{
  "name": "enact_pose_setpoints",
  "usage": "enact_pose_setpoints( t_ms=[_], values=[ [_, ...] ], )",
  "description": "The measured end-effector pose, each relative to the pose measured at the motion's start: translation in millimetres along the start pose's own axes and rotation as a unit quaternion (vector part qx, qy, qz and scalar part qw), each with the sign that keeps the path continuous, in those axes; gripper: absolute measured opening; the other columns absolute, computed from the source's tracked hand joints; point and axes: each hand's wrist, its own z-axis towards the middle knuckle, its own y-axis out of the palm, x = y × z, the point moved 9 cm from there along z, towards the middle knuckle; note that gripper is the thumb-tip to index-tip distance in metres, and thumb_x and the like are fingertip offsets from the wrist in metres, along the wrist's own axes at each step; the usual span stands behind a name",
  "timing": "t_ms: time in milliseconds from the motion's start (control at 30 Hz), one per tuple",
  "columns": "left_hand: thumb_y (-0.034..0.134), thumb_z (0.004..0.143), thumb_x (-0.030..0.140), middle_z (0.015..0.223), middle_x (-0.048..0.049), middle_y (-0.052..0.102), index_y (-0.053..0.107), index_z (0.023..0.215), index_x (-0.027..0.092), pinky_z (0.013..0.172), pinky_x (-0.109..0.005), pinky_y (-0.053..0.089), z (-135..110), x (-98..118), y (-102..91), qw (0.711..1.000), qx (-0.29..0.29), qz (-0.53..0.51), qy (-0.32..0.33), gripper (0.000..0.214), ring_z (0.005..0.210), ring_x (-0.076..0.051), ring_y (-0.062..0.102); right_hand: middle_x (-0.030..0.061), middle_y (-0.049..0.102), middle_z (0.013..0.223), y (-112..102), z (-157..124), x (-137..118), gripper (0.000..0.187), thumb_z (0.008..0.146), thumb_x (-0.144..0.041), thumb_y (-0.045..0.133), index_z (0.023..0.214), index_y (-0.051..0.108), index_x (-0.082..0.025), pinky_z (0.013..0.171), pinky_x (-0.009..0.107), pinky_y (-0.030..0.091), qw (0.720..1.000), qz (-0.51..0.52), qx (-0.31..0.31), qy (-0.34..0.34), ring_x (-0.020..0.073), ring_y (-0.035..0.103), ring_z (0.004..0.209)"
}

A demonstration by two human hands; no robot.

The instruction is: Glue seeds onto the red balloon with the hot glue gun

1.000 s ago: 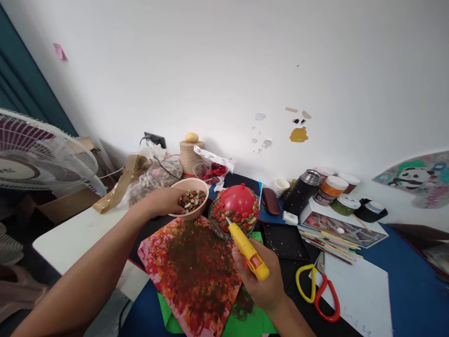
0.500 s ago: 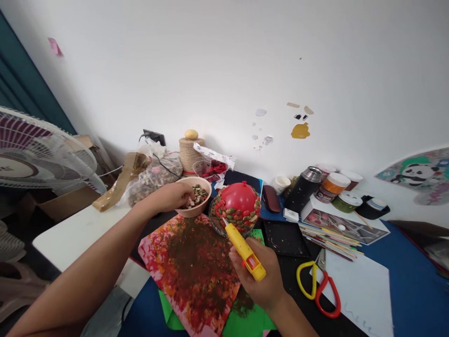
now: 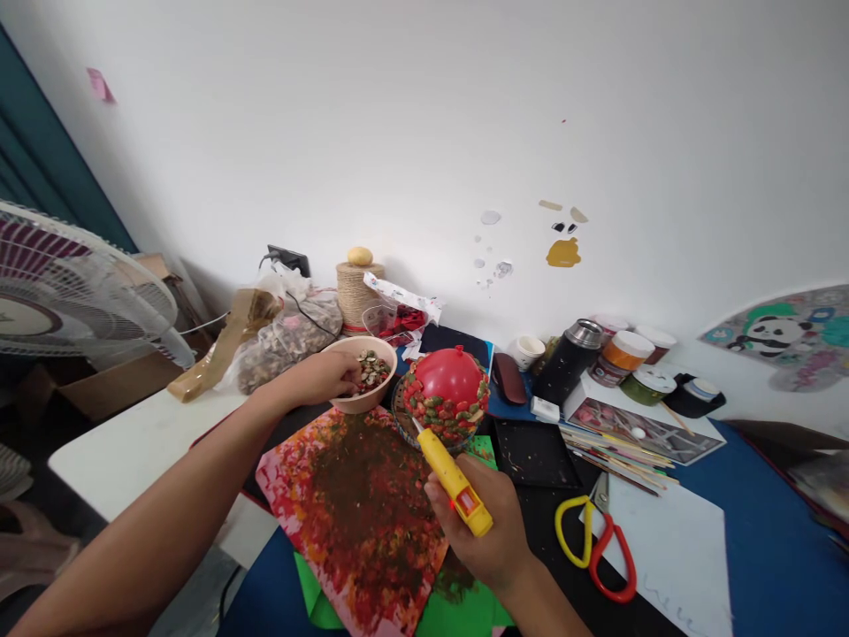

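Note:
My right hand (image 3: 489, 531) is closed round a yellow glue gun (image 3: 451, 479), whose nozzle points at the lower edge of a red balloon (image 3: 449, 376) partly covered with red and green pieces and resting in a dark basket. My left hand (image 3: 328, 375) reaches into a beige bowl (image 3: 362, 400) of mixed seed-like pieces just left of the balloon. Its fingers are pinched among the pieces. A red, orange and brown painted sheet (image 3: 362, 513) lies in front of the bowl.
Yellow-and-red scissors (image 3: 597, 548) lie on white paper at the right. A black flask (image 3: 565, 361), paint jars (image 3: 630, 352), sticks and a twine spool (image 3: 356, 292) stand near the wall. A plastic bag of pieces (image 3: 285, 338) lies at the left, beside a fan (image 3: 72, 296).
My left hand has gone from holding the bowl's near rim to reaching into it. The glue gun has shifted slightly left and stays aimed at the balloon.

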Motion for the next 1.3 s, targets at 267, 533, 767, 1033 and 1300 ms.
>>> enact_pose_setpoints(
  t_ms=[267,533,767,1033,1300],
  values=[
    [0.059,0.086,0.041,0.088,-0.0023,0.08,0.075,0.088,0.025,0.072,-0.031,0.048,-13.6,-17.8,-6.5,0.996,0.013,-0.085,-0.029,0.023,0.082,-0.025,0.072,0.0024,0.069,0.068,1.4,0.2,-0.8,0.03,0.108,-0.039,0.064,0.084,0.073,-0.024,0.056,0.026,0.051,1.0,0.007,-0.004,0.009,0.0189,0.069,0.058],
    [0.071,0.084,0.05,0.094,-0.0042,0.081,0.074,0.105,0.021,0.076,-0.032,0.056,-29.8,-2.1,-23.9,0.967,0.106,-0.229,-0.035,0.036,0.087,-0.026,0.072,0.0019,0.069,0.069,2.8,-0.1,1.5,0.029,0.109,-0.038,0.063,0.086,0.072,-0.023,0.058,0.027,0.051,0.999,0.03,-0.006,0.019,0.0187,0.069,0.059],
    [0.083,0.084,0.053,0.101,-0.0089,0.08,0.078,0.098,0.02,0.082,-0.035,0.059,-42.0,73.6,-7.6,0.901,0.096,-0.419,0.056,0.037,0.092,-0.026,0.073,0.0036,0.075,0.076,-12.8,1.3,8.5,0.031,0.111,-0.037,0.061,0.087,0.074,-0.022,0.065,0.029,0.057,0.993,0.076,0.071,0.047,0.0199,0.073,0.067],
    [0.082,0.086,0.04,0.094,-0.0046,0.077,0.073,0.094,0.019,0.077,-0.03,0.056,-34.6,152.0,8.9,0.863,0.036,-0.492,0.11,0.025,0.084,-0.02,0.07,0.0007,0.067,0.061,-24.4,-8.3,44.3,0.048,0.108,-0.059,0.063,0.088,0.078,-0.018,0.051,0.028,0.053,0.96,0.138,0.152,0.188,0.0175,0.062,0.052],
    [0.075,0.089,0.033,0.086,-0.0012,0.075,0.069,0.091,0.023,0.069,-0.028,0.051,-38.6,166.1,22.2,0.908,0.069,-0.396,0.116,0.012,0.077,-0.019,0.066,0.0054,0.077,0.074,-20.3,-7.3,52.8,0.036,0.101,-0.052,0.074,0.09,0.079,-0.018,0.06,0.03,0.062,0.946,0.169,0.173,0.216,0.0211,0.072,0.064]
  ],
)
